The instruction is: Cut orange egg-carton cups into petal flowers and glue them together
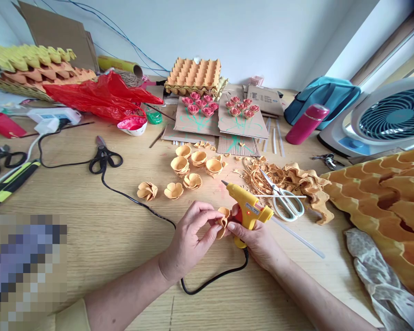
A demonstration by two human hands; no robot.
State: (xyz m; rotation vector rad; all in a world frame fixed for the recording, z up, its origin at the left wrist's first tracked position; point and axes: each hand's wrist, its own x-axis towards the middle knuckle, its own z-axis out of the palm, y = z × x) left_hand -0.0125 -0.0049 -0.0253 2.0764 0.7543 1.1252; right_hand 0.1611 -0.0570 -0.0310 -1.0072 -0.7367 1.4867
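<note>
My left hand (189,234) pinches a small orange egg-carton flower piece (223,219) between thumb and fingers. My right hand (253,236) grips the handle of a yellow glue gun (250,209), its nozzle pointing up and to the left, and its thumb also touches the flower piece. The gun's black cord (138,202) runs left across the wooden table (100,239) and loops under my wrists. Several finished orange flowers (174,190) and cut cups (193,161) lie just beyond my hands.
White-handled scissors (284,197) lie on carton scraps at the right, with a glue stick (298,236) beside. Black scissors (103,158) at left. Pink painted flowers (202,105) sit on cardboard behind. Egg trays (382,193), fan (389,115), pink bottle (307,124), red bag (100,96).
</note>
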